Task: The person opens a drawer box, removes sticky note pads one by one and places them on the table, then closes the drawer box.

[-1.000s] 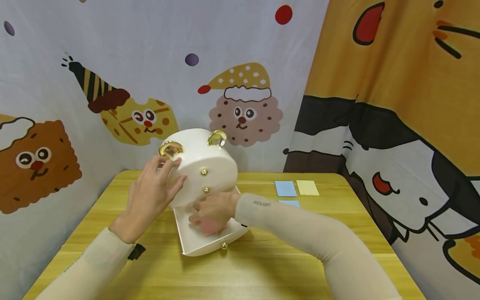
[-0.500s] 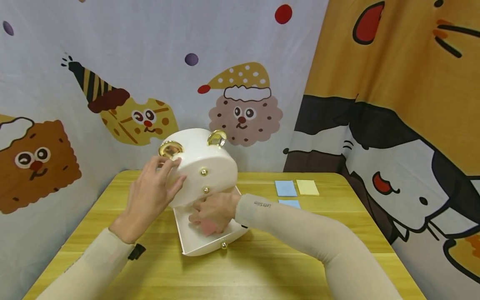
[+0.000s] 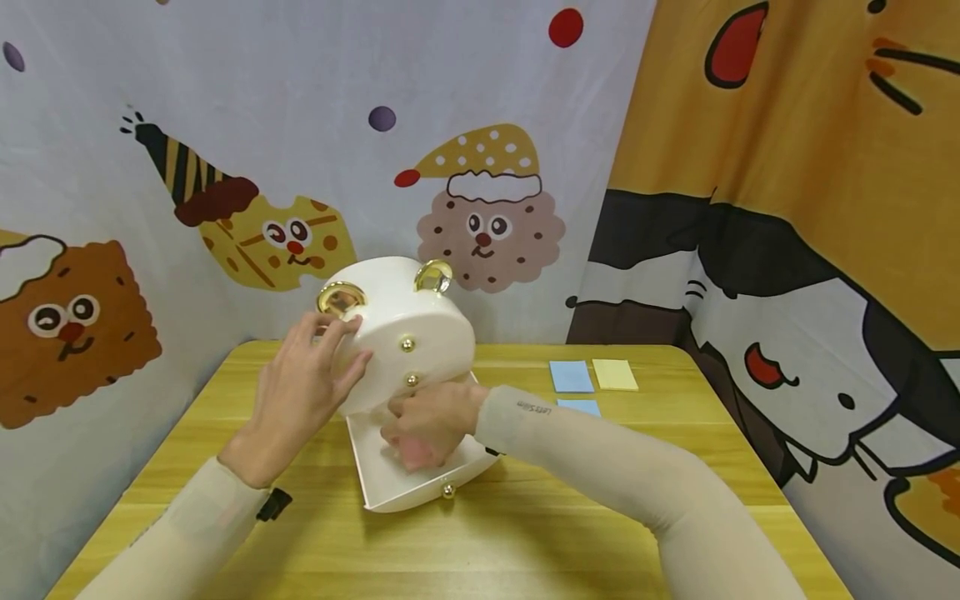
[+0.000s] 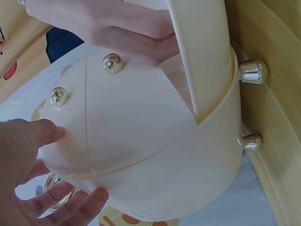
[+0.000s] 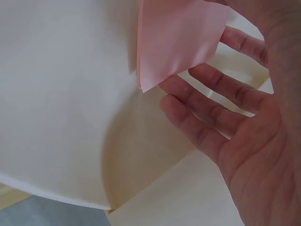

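Observation:
A white rounded desktop drawer box with gold ears and gold knobs stands on the table, its bottom drawer pulled out. My left hand rests on the box's left side; in the left wrist view the thumb touches the front face and the spread fingers touch the side. Inside the open drawer, my right hand pinches a pink sticky note pad. The pad stands on edge in the right wrist view, where its upper part is cut off by the frame and the hand. Three of the right fingers extend loosely beneath it.
To the right of the box lie two blue sticky note pads, one farther back and one partly behind the right sleeve. A yellow sticky note pad lies beside them. Printed cloth hangs behind the wooden table.
My right hand has shifted slightly up and to the right inside the drawer, along with the pink sticky note pad. My left hand and the box have stayed in place.

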{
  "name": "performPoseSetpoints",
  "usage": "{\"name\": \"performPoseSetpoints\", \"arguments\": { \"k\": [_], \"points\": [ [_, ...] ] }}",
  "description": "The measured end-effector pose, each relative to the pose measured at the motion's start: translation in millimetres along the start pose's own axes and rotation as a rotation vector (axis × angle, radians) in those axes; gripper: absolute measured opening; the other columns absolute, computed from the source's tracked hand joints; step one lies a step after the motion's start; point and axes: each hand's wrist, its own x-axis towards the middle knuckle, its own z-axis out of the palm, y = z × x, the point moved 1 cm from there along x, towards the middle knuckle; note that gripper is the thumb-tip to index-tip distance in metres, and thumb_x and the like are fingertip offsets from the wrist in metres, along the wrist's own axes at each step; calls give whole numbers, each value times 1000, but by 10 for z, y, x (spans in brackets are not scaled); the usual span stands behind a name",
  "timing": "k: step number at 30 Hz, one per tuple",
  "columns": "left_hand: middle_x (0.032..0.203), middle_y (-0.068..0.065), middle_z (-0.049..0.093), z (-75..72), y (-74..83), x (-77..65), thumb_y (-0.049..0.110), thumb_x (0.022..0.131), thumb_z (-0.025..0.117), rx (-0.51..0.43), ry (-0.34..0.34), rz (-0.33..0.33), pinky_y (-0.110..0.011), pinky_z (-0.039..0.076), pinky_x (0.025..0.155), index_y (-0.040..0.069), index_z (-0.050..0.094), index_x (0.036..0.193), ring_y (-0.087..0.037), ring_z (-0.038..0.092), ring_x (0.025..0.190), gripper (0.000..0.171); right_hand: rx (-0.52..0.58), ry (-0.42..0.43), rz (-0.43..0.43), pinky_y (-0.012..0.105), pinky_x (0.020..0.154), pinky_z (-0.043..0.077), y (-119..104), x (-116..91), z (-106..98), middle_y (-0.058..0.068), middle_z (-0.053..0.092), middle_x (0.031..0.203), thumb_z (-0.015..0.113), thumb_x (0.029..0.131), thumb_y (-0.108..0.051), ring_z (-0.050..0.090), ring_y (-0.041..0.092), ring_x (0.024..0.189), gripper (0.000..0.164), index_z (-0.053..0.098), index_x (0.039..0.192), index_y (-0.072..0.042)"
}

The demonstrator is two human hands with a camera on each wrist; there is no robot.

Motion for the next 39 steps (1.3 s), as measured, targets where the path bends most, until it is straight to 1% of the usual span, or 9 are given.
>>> {"name": "performPoseSetpoints", "arguments": {
  "k": [6, 10, 13, 20, 24, 27, 32, 35, 39],
  "points": [
    [123, -14, 63, -2, -2, -7, 32, 93, 85, 6, 3, 3, -35, 48, 44, 17, 70, 135, -26, 59, 84, 47, 58, 9, 27, 23, 83, 57, 26, -46, -55, -7, 64, 120, 83, 84, -55, 64, 9, 102, 58, 60, 133, -34],
    [122, -14, 63, 0, -2, -2, 32, 93, 85, 5, 4, 0, -35, 47, 43, 16, 70, 134, -26, 59, 83, 46, 144, 18, 36, 24, 78, 57, 45, -92, -82, -6, 69, 112, 84, 85, -52, 67, 10, 94, 55, 61, 132, -34],
    [123, -14, 63, 2, -1, 2, 32, 93, 85, 3, 2, 1, -35, 47, 43, 16, 70, 134, -26, 59, 83, 47, 181, 28, 32, 23, 76, 56, 54, -137, -94, -6, 71, 108, 84, 86, -49, 67, 9, 92, 52, 62, 131, -33],
    [124, -14, 62, 5, -7, 21, 34, 93, 85, 2, 9, 11, -32, 45, 43, 17, 70, 134, -25, 58, 81, 47, 180, 81, 29, 23, 79, 54, 62, -257, -102, -6, 70, 116, 81, 89, -49, 64, 8, 99, 52, 62, 135, -34],
    [124, -15, 62, 6, -17, 32, 34, 93, 85, 6, 9, 15, -32, 44, 43, 16, 69, 134, -26, 58, 81, 47, 233, 105, 47, 20, 73, 51, 67, -321, -93, -5, 68, 117, 82, 89, -42, 62, 7, 93, 50, 62, 134, -33],
    [123, -15, 62, 10, -23, 35, 33, 93, 86, 8, 3, 12, -32, 44, 43, 15, 69, 134, -27, 58, 81, 48, 263, 127, 57, 18, 70, 49, 65, -371, -89, -3, 66, 117, 83, 90, -39, 60, 7, 89, 52, 61, 136, -32],
    [122, -15, 62, 9, -19, 21, 32, 93, 85, 9, -14, 1, -30, 43, 43, 17, 69, 135, -26, 57, 81, 48, 256, 187, 65, 19, 73, 50, 44, -437, -65, -2, 66, 120, 79, 93, -44, 61, 9, 92, 53, 59, 140, -31],
    [122, -15, 62, 5, -15, 8, 32, 93, 85, 8, -17, -3, -29, 41, 43, 17, 69, 136, -26, 57, 81, 48, 248, 208, 80, 21, 77, 53, 22, -480, -57, -1, 66, 125, 77, 94, -48, 62, 10, 96, 55, 59, 143, -31],
    [121, -15, 62, 4, -11, -3, 31, 92, 86, 4, -8, 0, -29, 42, 43, 17, 70, 135, -26, 57, 81, 48, 266, 225, 105, 25, 85, 56, -8, -534, -51, -1, 65, 130, 78, 93, -48, 64, 12, 103, 57, 59, 145, -32]
  ]
}}
